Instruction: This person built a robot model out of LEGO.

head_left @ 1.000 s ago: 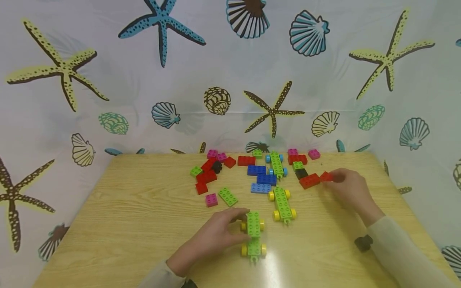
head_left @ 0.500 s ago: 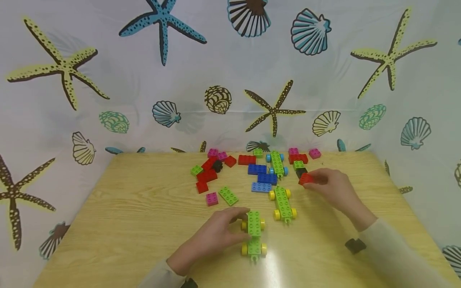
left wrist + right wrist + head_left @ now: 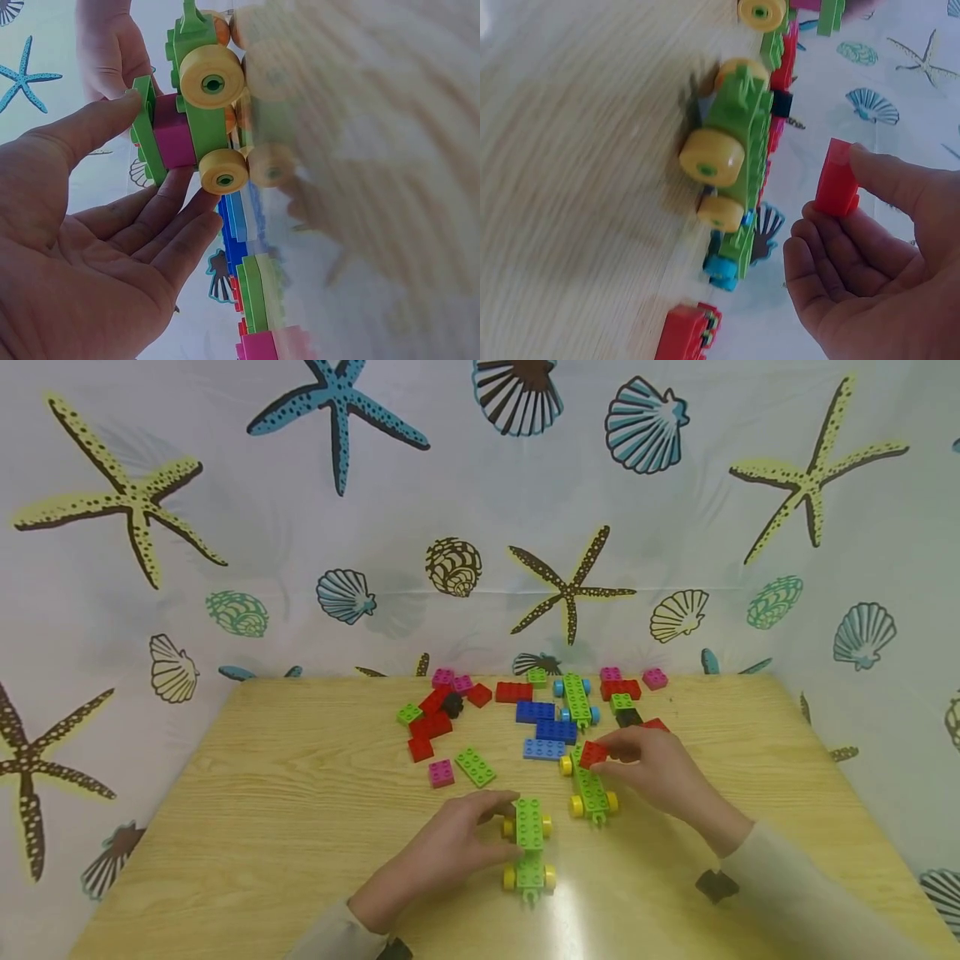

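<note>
My left hand [image 3: 453, 839] holds a toy car [image 3: 529, 827] with yellow wheels near the front of the table. In the left wrist view, the car has a pink brick [image 3: 174, 137] between its green wheeled base and a green plate [image 3: 148, 135]. The thumb lies on that plate, while fingertips reach the pink brick and a wheel. My right hand [image 3: 660, 777] pinches a small red brick [image 3: 592, 754] between thumb and fingers. In the right wrist view, the red brick [image 3: 836, 180] is raised beside a second green car base [image 3: 589, 793] with yellow wheels.
Farther back stands a green car base [image 3: 576, 697] with blue wheels. Blue bricks [image 3: 535, 712] lie to its left. Several red, pink and green bricks are scattered around, including a green plate [image 3: 476, 767] and a pink brick [image 3: 441, 773]. A patterned cloth [image 3: 420, 635] hangs behind the table.
My right hand has carried the small red brick left and nearer, from beside the longer red brick to over the yellow-wheeled base. The left hand has stayed in place on its car.
</note>
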Action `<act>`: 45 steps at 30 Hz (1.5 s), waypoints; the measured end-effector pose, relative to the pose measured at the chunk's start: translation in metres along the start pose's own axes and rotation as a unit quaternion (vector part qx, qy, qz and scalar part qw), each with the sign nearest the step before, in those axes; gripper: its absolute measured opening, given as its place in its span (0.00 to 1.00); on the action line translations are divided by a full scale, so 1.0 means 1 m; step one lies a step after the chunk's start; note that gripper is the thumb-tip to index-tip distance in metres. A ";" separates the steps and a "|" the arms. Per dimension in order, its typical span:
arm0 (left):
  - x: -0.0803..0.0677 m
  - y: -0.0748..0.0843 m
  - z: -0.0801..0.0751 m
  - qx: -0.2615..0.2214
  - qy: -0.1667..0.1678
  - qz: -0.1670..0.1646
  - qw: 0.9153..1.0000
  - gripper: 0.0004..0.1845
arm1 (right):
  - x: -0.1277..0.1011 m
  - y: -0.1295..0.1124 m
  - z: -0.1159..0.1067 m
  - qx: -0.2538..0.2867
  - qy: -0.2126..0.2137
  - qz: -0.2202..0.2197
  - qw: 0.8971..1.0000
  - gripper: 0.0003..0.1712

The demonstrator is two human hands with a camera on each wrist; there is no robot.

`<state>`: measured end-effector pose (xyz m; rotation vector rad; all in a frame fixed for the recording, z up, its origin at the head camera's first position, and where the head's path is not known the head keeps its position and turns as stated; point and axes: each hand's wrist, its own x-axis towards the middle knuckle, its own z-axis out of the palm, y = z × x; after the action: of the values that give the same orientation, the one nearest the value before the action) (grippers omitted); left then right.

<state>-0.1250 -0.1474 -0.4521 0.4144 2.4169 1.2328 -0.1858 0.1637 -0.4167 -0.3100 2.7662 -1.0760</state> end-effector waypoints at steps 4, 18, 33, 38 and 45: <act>0.000 0.000 0.000 -0.002 0.002 -0.003 1.000 0.40 | -0.002 -0.008 0.009 0.018 -0.015 -0.015 1.000 0.20; -0.002 0.001 -0.001 0.005 0.010 -0.009 1.000 0.39 | -0.004 -0.030 0.034 0.057 -0.082 -0.046 0.994 0.22; 0.002 0.000 -0.002 -0.002 0.003 -0.009 1.000 0.37 | -0.004 -0.039 0.049 0.072 -0.126 -0.071 0.987 0.18; 0.003 0.001 -0.002 -0.004 0.004 -0.012 1.000 0.37 | -0.003 -0.037 0.051 0.074 -0.128 -0.081 0.986 0.17; 0.002 0.000 0.000 -0.005 0.003 -0.018 1.000 0.37 | -0.001 -0.037 0.054 0.093 -0.133 -0.077 0.984 0.13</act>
<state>-0.1273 -0.1466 -0.4523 0.3638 2.4119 1.2329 -0.1676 0.1019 -0.4309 -0.6022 2.4199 -1.2181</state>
